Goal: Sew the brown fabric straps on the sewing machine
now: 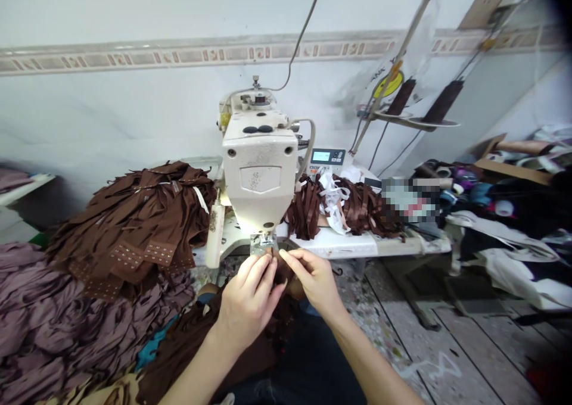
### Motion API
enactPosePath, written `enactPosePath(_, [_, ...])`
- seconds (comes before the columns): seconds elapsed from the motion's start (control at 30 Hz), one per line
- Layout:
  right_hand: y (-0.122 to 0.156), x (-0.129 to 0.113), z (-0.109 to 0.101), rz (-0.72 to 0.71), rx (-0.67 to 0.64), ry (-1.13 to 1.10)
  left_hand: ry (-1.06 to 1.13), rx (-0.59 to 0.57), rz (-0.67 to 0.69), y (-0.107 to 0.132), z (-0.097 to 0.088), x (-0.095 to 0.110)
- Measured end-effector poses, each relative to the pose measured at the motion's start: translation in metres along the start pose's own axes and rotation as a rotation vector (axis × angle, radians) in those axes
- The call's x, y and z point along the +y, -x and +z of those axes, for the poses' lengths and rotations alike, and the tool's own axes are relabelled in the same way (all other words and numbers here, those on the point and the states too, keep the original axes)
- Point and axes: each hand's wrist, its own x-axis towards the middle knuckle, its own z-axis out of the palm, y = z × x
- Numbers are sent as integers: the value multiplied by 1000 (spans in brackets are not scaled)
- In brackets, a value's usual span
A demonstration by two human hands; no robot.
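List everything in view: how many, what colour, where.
Sewing machine: one, cream, centre
Worktable: one, white, under sewing machine
Control panel: one, dark, beside sewing machine
Garment pile: one, brown, left
Cloth heap: one, mauve, lower left
Teal cloth: one, teal, lower left
Brown strips: uncountable, brown, on worktable
White strips: several, white, on worktable
Thread cones: two, dark brown, on stand, upper right
Smiley bag: one, clear and yellow, upper right
Clutter: uncountable, mixed colours, far right
Cable: one, grey, top centre
Back wall: one, white, background
Floor: one, grey, lower right
Lap cloth: count unclear, brown, lower centre
Held cloth: one visible, brown, centre
Left hand, right hand: one each, bare, on held cloth
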Motion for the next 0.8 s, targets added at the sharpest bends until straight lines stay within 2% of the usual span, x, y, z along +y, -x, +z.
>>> enactPosePath(0.1, [-7, 0, 0, 61, -16, -43, -8, 5, -20, -3, 3, -1])
enactPosePath(0.4, [-10, -3, 4, 98, -15, -84, 51, -37, -25, -8, 5, -11])
enactPosePath(0.57, [-4, 8, 1, 169, -28, -143, 47, -34, -50, -8, 3, -12])
enactPosePath(0.7, [0, 26, -11, 242, -4, -143, -4, -19, -127, 10, -9, 8])
enactPosePath(0.8, [1, 41, -19, 285, 9, -144, 20, 42, -76, 41, -18, 37])
